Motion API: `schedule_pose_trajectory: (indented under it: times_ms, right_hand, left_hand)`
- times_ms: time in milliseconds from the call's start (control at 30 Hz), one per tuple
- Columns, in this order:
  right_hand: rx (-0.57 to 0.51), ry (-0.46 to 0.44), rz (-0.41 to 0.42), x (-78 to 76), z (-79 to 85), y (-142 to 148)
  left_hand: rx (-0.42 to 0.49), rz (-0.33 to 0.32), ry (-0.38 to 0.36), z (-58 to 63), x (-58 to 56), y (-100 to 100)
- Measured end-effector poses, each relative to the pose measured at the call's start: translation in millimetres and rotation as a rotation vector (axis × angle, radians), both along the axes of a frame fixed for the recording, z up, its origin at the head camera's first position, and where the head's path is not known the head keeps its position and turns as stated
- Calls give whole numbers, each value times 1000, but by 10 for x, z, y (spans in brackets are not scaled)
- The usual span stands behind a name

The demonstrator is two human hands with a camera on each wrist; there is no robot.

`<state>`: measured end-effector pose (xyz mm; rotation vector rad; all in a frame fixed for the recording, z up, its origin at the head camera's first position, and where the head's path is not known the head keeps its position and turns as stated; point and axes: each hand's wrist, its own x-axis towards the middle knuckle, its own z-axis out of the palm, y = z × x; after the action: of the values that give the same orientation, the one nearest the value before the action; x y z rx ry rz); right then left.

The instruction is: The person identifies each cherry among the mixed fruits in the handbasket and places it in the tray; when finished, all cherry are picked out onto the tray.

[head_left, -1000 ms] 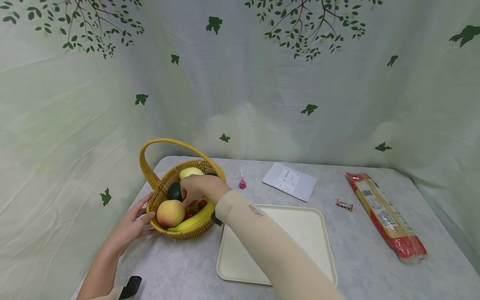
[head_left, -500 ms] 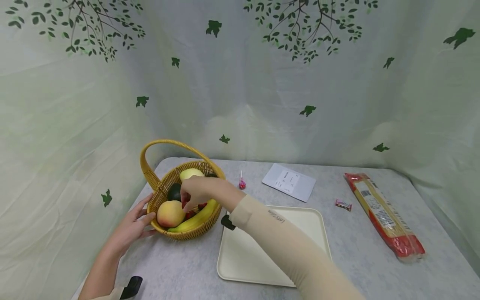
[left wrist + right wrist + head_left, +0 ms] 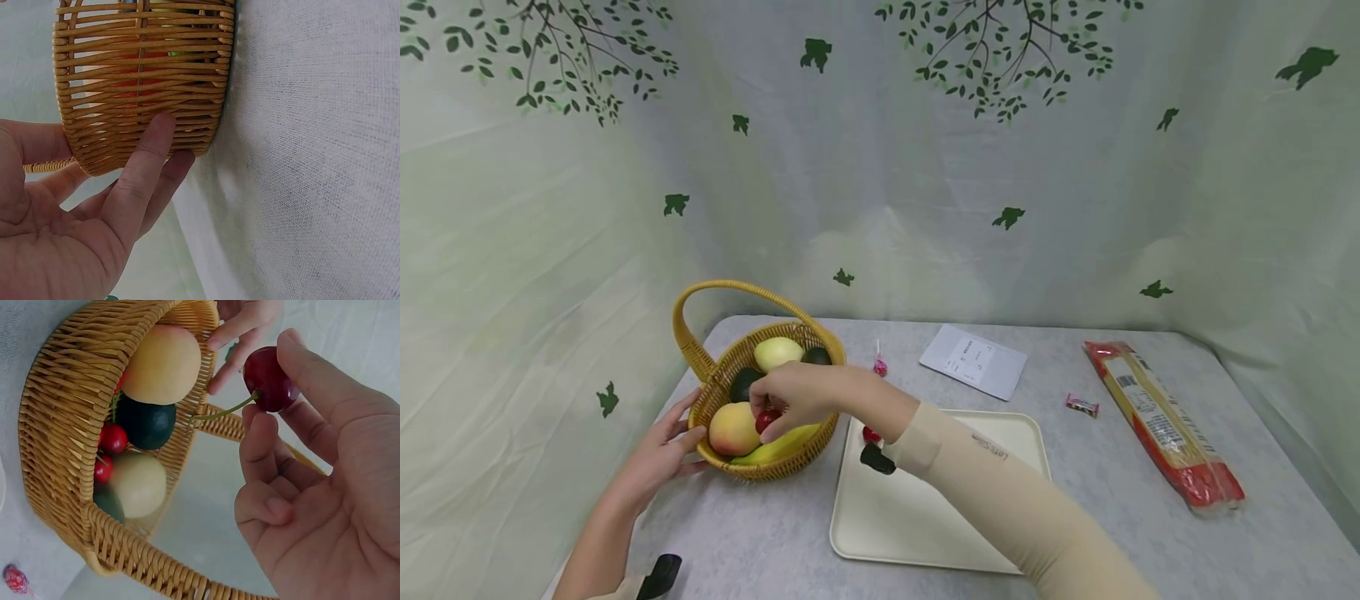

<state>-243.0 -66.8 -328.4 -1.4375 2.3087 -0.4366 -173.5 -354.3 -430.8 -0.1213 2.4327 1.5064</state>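
In the head view, my right hand (image 3: 801,396) is over the wicker basket (image 3: 771,472), pinching a dark red cherry (image 3: 767,419). The right wrist view shows this cherry (image 3: 272,380) between thumb and fingers, its green stem hanging free above the rim. My left hand (image 3: 662,446) touches the basket's left side with spread fingers; the left wrist view shows fingertips (image 3: 164,125) against the woven wall. In the basket are a peach (image 3: 734,429), a banana (image 3: 782,446), a pale yellow fruit (image 3: 778,353), dark green fruits (image 3: 743,384) and smaller cherries (image 3: 114,439).
A cream tray (image 3: 910,517) lies right of the basket, with a red cherry-like item (image 3: 871,434) near its left corner, partly behind my wrist. Behind it are a lollipop (image 3: 880,365) and a white labelled packet (image 3: 973,362). A wrapped candy (image 3: 1082,406) and a noodle pack (image 3: 1165,425) lie right.
My right hand has risen out of the basket and shifted slightly toward me, lifting the cherry from among the fruit. The left hand stays against the basket.
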Motion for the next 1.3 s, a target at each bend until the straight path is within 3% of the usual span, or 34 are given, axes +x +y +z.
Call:
schedule_pose_trajectory:
  times_ms: [267,400,800,1067,1300]
  right_hand:
    - [-80,-7,14,118,31,276]
    - [-109,-52,-8,147,-2,460]
    - [-192,-270,-182,115,-155,1009]
    - [-189,-137,-205,50,-253,1305]
    - [-215,-169,-292,36,-364,1522]
  left_hand:
    - [13,-9,-3,-5,23,-6]
    - [13,-9,10,-11,26,-20]
    - [-11,-17,18,-27,-13,-33]
    - [-21,-14,20,-5,-15,-30]
    - [-11,-17,8,5,5,-6]
